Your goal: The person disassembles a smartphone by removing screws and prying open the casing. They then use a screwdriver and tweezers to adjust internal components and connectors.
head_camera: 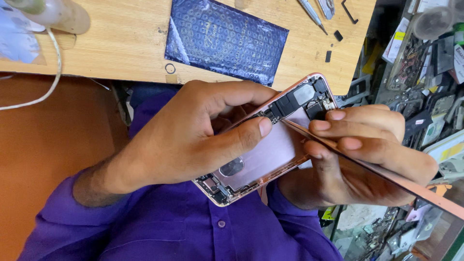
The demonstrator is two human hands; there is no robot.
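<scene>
I hold an opened rose-gold phone housing (pixel 270 154) above my lap, its dark inner parts and connectors exposed. My left hand (pixel 193 135) reaches across it from the left, thumb and fingers pinched at the small connectors near the housing's upper end. My right hand (pixel 357 159) cups the housing from the right. Its fingers curl over the lifted screen panel (pixel 415 186), which is seen edge-on and slants down to the lower right.
A wooden table (pixel 121 43) lies ahead, bearing a dark blue patterned sheet (pixel 224 38), a screwdriver (pixel 311 13), small black parts (pixel 328 55), a small ring (pixel 170 68) and a white cable (pixel 55 67). Shelves crowded with phone parts (pixel 425 72) stand at the right.
</scene>
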